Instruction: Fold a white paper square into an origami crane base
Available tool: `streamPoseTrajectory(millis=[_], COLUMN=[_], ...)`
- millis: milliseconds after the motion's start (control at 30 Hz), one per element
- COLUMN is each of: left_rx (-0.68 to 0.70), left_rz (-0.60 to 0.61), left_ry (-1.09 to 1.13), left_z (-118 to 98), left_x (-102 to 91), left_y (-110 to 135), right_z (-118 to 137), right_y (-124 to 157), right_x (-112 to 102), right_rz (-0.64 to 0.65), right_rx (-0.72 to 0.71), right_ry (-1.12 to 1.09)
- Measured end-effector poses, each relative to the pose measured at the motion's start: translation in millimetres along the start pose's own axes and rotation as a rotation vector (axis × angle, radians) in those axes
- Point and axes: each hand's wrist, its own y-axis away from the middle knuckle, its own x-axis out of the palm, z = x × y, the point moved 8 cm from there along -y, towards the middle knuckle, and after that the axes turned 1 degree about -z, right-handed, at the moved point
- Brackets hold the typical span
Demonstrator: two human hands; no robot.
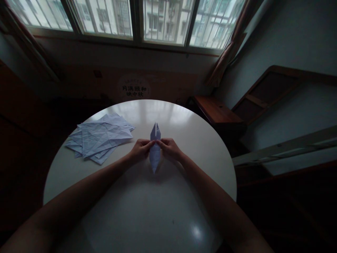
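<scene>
A folded paper piece (154, 156), narrow and pale bluish, stands out between my two hands above the middle of the table. Its lower end tapers to a point toward me; the far end splits into two points with a slit between them. My left hand (143, 148) grips its left edge, thumb on top near the middle. From the other side my right hand (169, 147) pinches the right edge, and the two thumb tips nearly meet on the paper. The fingers beneath the paper are mostly hidden.
A loose stack of creased paper sheets (104, 135) lies on the round white table (158, 211), left of my hands. Behind the table are a wooden bench (217, 109) at the right, a box with printed characters (168, 84), and barred windows (165, 21).
</scene>
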Motion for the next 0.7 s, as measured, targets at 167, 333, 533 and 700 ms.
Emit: streamPoseTrajectory(millis=[167,333,533,700], left_rx=[-0.014,-0.031,-0.008,-0.019], left_rz=[-0.002,0.011,0.006,0.009], left_ry=[-0.009,0.049,0.031,0.056], left_z=[2.9,0.1,-0.1,-0.2], left_x=[-3.7,1.3,0.8,1.0], left_y=[-1.1,0.4,-0.7,-0.6], right_z=[-2.1,-1.5,-2.1,-5.8], right_y=[1.5,2.5,3.1,1.8], right_x=[6.1,6.9,5.8,5.6], right_rz=[0.056,0.059,0.069,0.068], right_rx=[0.034,0.032,0.051,0.062], right_ry=[-0.043,-0.077,-0.121,-0.132])
